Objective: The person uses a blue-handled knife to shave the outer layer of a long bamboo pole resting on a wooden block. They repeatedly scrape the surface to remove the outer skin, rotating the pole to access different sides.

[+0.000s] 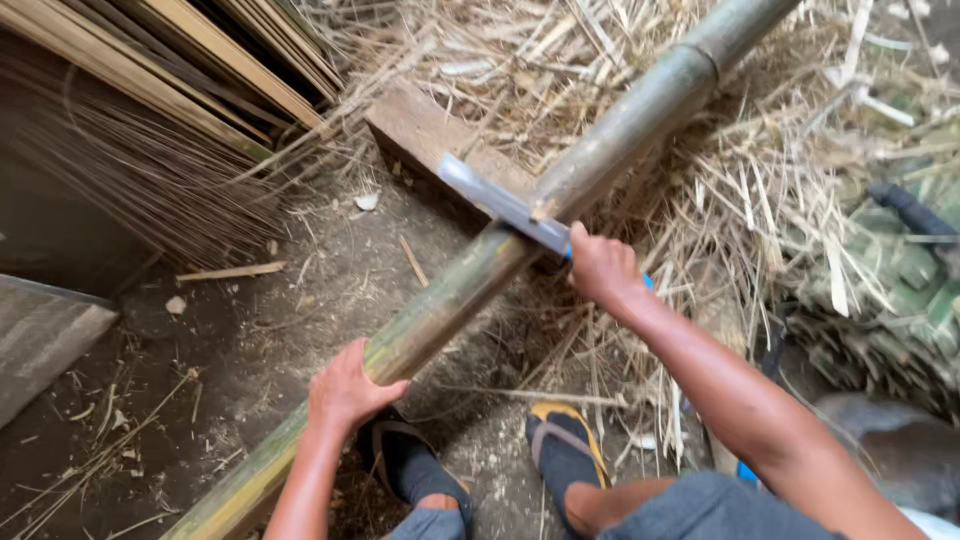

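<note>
Green-brown bamboo pole (470,285) runs from lower left to upper right, propped on a wooden block (430,135). Left hand (345,390) clasps its lower stretch; right hand (600,268) grips a saw (500,205) laid across it. Judged stiff, heavy, smooth-skinned, likely to roll; best held near the cut.

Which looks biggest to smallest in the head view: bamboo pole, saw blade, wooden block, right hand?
1. bamboo pole, spans the frame.
2. wooden block, partly hidden by the pole.
3. saw blade and right hand: look alike; the hand is nearer the camera, so no ranking.
</note>
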